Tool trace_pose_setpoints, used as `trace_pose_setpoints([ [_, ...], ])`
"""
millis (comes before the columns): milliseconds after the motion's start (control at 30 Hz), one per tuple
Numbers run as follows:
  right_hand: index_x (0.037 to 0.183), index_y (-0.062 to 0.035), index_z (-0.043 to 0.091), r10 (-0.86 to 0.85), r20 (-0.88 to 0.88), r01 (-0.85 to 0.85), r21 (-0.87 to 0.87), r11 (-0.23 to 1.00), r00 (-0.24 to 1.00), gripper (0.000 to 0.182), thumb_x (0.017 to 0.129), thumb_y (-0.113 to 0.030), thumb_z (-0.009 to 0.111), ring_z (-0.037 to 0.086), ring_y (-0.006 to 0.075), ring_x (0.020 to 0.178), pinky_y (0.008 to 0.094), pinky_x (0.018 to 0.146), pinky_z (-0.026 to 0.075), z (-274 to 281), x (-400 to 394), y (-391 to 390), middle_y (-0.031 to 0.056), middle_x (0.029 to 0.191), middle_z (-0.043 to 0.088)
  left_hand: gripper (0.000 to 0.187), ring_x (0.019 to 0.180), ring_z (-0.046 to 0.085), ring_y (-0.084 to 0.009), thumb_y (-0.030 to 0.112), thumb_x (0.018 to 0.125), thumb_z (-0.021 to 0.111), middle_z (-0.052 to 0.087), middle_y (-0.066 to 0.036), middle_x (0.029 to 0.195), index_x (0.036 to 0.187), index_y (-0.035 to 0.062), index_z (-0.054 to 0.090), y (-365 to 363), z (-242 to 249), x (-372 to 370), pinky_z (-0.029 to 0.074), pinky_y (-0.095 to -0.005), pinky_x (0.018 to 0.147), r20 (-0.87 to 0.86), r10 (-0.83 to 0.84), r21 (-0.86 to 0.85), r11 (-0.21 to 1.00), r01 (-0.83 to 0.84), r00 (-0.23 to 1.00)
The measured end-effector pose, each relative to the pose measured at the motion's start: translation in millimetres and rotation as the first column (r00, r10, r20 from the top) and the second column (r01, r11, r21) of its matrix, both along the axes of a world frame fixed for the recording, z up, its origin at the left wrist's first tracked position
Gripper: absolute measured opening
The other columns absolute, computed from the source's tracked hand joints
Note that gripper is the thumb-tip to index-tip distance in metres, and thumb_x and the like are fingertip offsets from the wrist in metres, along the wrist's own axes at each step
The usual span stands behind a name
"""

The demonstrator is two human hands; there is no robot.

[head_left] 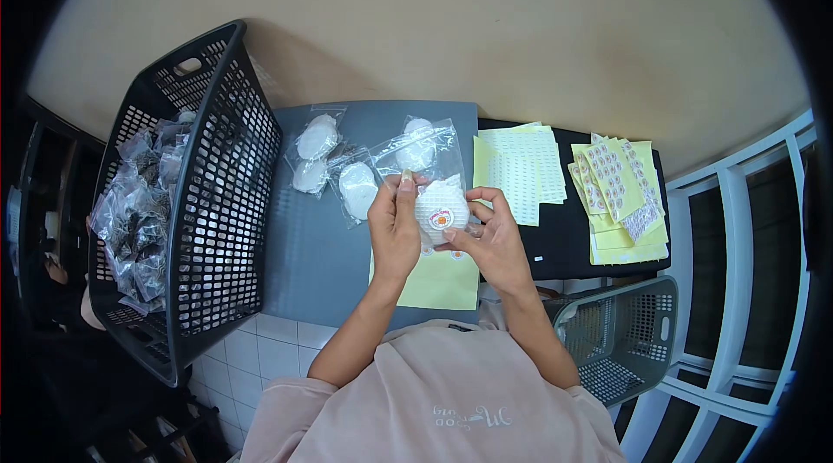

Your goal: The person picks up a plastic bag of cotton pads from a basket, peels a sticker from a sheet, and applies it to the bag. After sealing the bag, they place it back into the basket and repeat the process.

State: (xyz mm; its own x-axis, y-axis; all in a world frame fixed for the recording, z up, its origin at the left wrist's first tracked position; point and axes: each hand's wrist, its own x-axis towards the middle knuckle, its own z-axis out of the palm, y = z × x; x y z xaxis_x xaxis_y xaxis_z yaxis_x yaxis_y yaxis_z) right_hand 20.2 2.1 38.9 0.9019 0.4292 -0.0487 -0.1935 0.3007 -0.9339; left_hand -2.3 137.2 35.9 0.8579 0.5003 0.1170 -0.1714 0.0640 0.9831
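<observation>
A clear zip bag (442, 190) with a white, textured, rounded item inside is held up between my two hands. My left hand (396, 233) pinches its left side, thumb on top. On the right, my right hand (496, 246) grips the bag's edge, with the thumb at a round white sticker (442, 218) with red and orange print on the bag's front. Beneath the hands, a yellow sticker sheet (438, 282) lies on the grey table. Behind the held bag are more clear bags with white round contents, such as one bag (318, 137) and another bag (357, 190).
At the left stands a tall dark basket (221, 177) holding many small plastic bags. Sheets of small labels (512, 172) and a stack of round-sticker sheets (618, 194) lie on the black surface at right. Below them is a grey-green basket (646, 324). A wall rises behind.
</observation>
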Motion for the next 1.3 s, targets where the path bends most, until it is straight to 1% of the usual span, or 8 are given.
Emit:
trace_pose_setpoints([
  [267, 0.111, 0.0033, 0.045, -0.042, -0.116, 0.016, -0.220, 0.975, 0.992, 0.034, 0.085, -0.004, 0.067, 0.068, 0.0192, 0.076, 0.0311, 0.055, 0.061, -5.7, 0.0, 6.8, 0.0166, 0.096, 0.066, 0.027, 0.081, 0.055, -0.0095, 0.019, 0.103, 0.043, 0.062, -0.006, 0.086, 0.096, -0.0024, 0.058, -15.3, -25.9, -10.7, 0.045, -0.0246, 0.073, -0.006, 0.054, 0.164, 0.985, -0.052, 0.999],
  [367, 0.113, 0.0033, 0.045, -0.006, -0.239, -0.005, -0.043, 0.999, 0.971, 0.036, 0.086, -0.005, 0.067, 0.068, 0.0200, 0.075, 0.0310, 0.054, 0.061, -11.9, 2.9, 4.2, 0.0165, 0.096, 0.066, 0.027, 0.078, 0.054, -0.0092, 0.020, 0.102, 0.043, 0.061, -0.006, 0.084, 0.096, -0.0019, 0.058, -13.3, -25.1, -9.7, 0.045, -0.0249, 0.071, 0.003, 0.060, 0.174, 0.983, -0.060, 0.998],
  [567, 0.117, 0.0048, 0.041, -0.030, -0.062, 0.019, -0.172, 0.985, 0.998, 0.041, 0.085, 0.000, 0.066, 0.068, 0.0203, 0.079, 0.0332, 0.055, 0.062, -23.2, -2.1, 3.5, 0.0178, 0.095, 0.065, 0.023, 0.078, 0.055, -0.0087, 0.015, 0.101, 0.045, 0.063, -0.008, 0.085, 0.098, -0.0038, 0.058, -14.3, -40.5, -11.2, 0.045, -0.0245, 0.069, -0.015, 0.039, 0.182, 0.983, -0.036, 0.999],
  [767, 0.121, 0.0060, 0.038, -0.004, 0.047, 0.014, -0.211, 0.977, 0.999, 0.049, 0.082, 0.003, 0.067, 0.066, 0.0175, 0.077, 0.0292, 0.060, 0.060, -43.3, -17.4, 1.2, 0.0156, 0.094, 0.065, 0.028, 0.074, 0.051, -0.0073, 0.020, 0.103, 0.042, 0.060, -0.004, 0.082, 0.096, -0.0014, 0.058, -6.8, -59.2, -17.1, 0.043, -0.0241, 0.066, -0.131, -0.051, -0.023, 0.999, 0.048, 0.990],
  [833, 0.123, 0.0049, 0.038, 0.077, 0.182, 0.009, -0.434, 0.901, 0.980, 0.051, 0.082, 0.003, 0.068, 0.066, 0.0161, 0.076, 0.0285, 0.059, 0.058, -49.4, -19.3, -2.0, 0.0159, 0.094, 0.065, 0.028, 0.081, 0.053, -0.0082, 0.023, 0.103, 0.042, 0.061, -0.005, 0.088, 0.099, 0.0001, 0.059, -6.1, -73.9, -24.6, 0.044, -0.0242, 0.073, -0.156, -0.076, -0.030, 0.997, 0.072, 0.985],
  [967, 0.108, 0.0058, 0.057, 0.089, 0.059, -0.066, -0.319, 0.946, 0.994, 0.029, 0.084, -0.006, 0.068, 0.066, 0.0126, 0.068, 0.0257, 0.056, 0.052, -67.6, -1.4, -24.1, 0.0084, 0.087, 0.066, 0.025, 0.099, 0.055, -0.0127, 0.022, 0.102, 0.045, 0.060, -0.008, 0.104, 0.109, 0.0011, 0.059, 23.1, -96.4, -31.6, 0.044, -0.0276, 0.088, -0.192, -0.091, -0.357, 0.934, 0.017, 0.977],
  [1100, 0.086, 0.0011, 0.066, -0.465, 0.038, 0.420, -0.499, 0.758, 0.884, 0.010, 0.085, -0.009, 0.067, 0.062, 0.0102, 0.062, 0.0235, 0.052, 0.049, -116.4, 52.3, -58.1, 0.0059, 0.071, 0.066, 0.024, 0.099, 0.058, -0.0165, 0.020, 0.100, 0.048, 0.061, -0.009, 0.104, 0.109, 0.0009, 0.057, 55.1, -99.0, -37.2, 0.046, -0.0315, 0.088, -0.184, -0.056, -0.525, 0.850, -0.050, 0.981],
  [1300, 0.079, 0.0002, 0.069, -0.457, 0.061, 0.382, -0.652, 0.655, 0.888, 0.023, 0.077, -0.021, 0.077, 0.063, 0.0129, 0.061, 0.0271, 0.055, 0.050, -163.4, 126.1, -63.3, 0.0075, 0.072, 0.067, 0.021, 0.095, 0.062, -0.0215, 0.018, 0.097, 0.048, 0.063, -0.012, 0.097, 0.100, -0.0004, 0.058, 57.9, -89.2, -32.6, 0.048, -0.0352, 0.086, -0.129, -0.158, -0.548, 0.834, 0.063, 0.979],
])
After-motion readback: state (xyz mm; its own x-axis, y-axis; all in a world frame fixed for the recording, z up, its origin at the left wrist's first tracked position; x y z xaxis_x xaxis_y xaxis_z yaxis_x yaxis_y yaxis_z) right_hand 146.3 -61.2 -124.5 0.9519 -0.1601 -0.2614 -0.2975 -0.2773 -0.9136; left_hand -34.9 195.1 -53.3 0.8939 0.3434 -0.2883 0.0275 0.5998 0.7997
